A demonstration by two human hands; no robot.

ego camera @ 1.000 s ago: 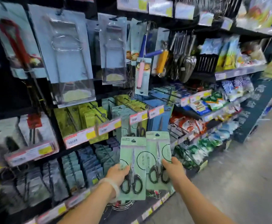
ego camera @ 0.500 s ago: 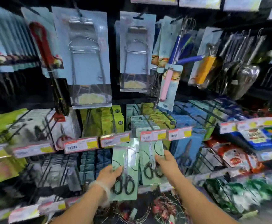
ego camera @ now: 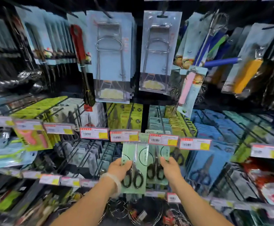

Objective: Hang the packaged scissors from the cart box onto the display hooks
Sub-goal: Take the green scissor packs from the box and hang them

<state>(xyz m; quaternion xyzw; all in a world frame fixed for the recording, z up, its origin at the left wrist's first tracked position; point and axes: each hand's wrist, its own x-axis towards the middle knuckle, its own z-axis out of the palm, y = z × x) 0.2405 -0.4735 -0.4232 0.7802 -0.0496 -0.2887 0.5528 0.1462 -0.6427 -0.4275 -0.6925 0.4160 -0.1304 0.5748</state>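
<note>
Nearest the camera, two bare forearms reach up into the display, the left one with a pale band at the wrist. The left hand [ego camera: 119, 167] pinches one pack of scissors [ego camera: 133, 167] by its left edge, thumb over the green card beside the black handles; the right hand [ego camera: 169, 165] grips a second pack [ego camera: 155, 165] by its right edge, just beside the first and partly behind it. Compared with a second ago both packs have come up and inward: then they were held low at the aisle side of the rack, now their top edges touch the row of red-and-yellow price tags [ego camera: 163, 139] at the front of the hook row. The view has swung from the aisle to face the rack squarely. That suggests the carry is done and the threading is starting. Behind the tags, the display hooks [ego camera: 161, 119] run back, already loaded with matching green cards. Whether either card's hole has caught a hook tip cannot be told, since the tags cover it.
</note>
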